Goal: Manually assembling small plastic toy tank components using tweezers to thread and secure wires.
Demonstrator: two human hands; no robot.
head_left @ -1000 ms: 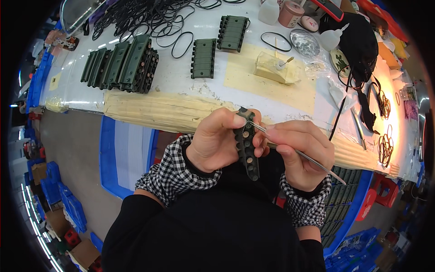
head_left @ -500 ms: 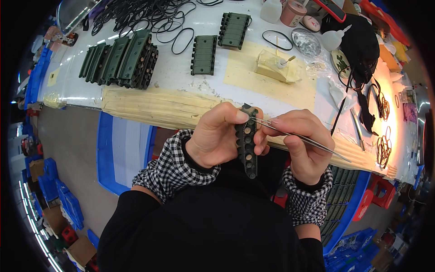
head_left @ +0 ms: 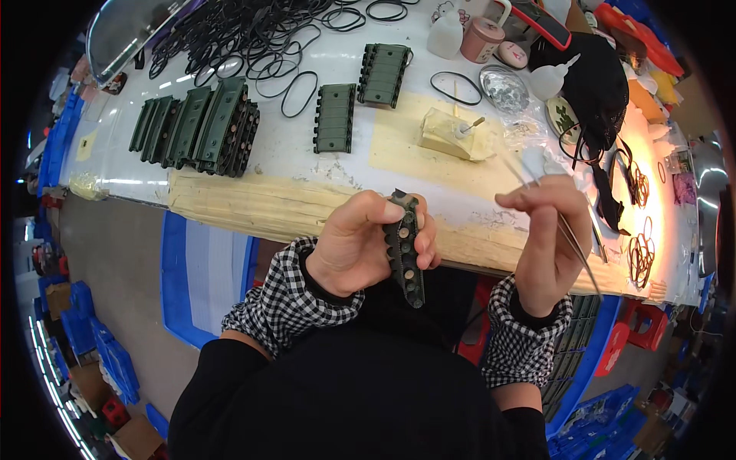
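Note:
Between the thumb and fingers of my left hand (head_left: 356, 241) is a dark green toy-tank track part (head_left: 405, 257), edge up, with a row of round wheels, some showing copper-coloured centres. My right hand (head_left: 553, 238) is raised over the table's front edge, apart from that part, closed round metal tweezers (head_left: 571, 239) whose tips point away from me. Further back lie two similar green parts (head_left: 334, 119) (head_left: 384, 74), flat side up. To the left several more green parts (head_left: 201, 126) stand in a leaning row.
Black rubber bands (head_left: 230, 34) are heaped at the back left. A wrapped block with a small stick (head_left: 452, 134) sits on yellow paper. Bottles, a pink cup (head_left: 483, 40) and a black cloth bag (head_left: 594, 92) crowd the right. Blue bins (head_left: 172, 276) flank me below the table.
My right hand has drawn the tweezers away from the track part, moving right and tilting them upward. My left hand still holds the part, slightly shifted left.

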